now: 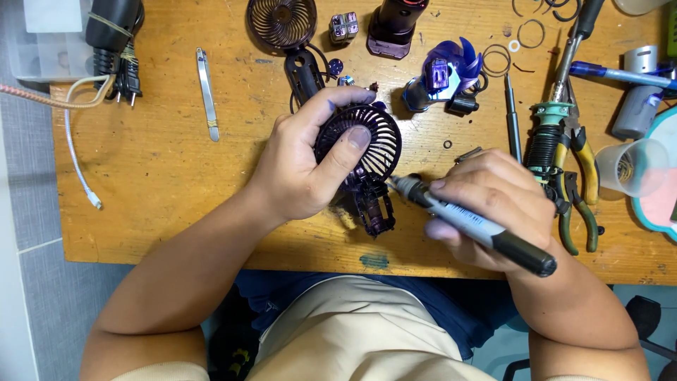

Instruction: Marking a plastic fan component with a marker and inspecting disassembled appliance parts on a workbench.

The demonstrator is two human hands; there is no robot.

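While cluttered, wooden table (162, 162) over grey tiled floor (42, 233).

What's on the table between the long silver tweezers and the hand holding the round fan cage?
In the head view, only bare wooden table lies between the silver metal tweezers and the left hand gripping the dark purple plastic fan grille.

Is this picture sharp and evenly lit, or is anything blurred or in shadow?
Head view: even, soft light; left hand and fan grille look sharp; right hand and its marker are slightly soft; short shadows lie on the wooden table; no strong glare.
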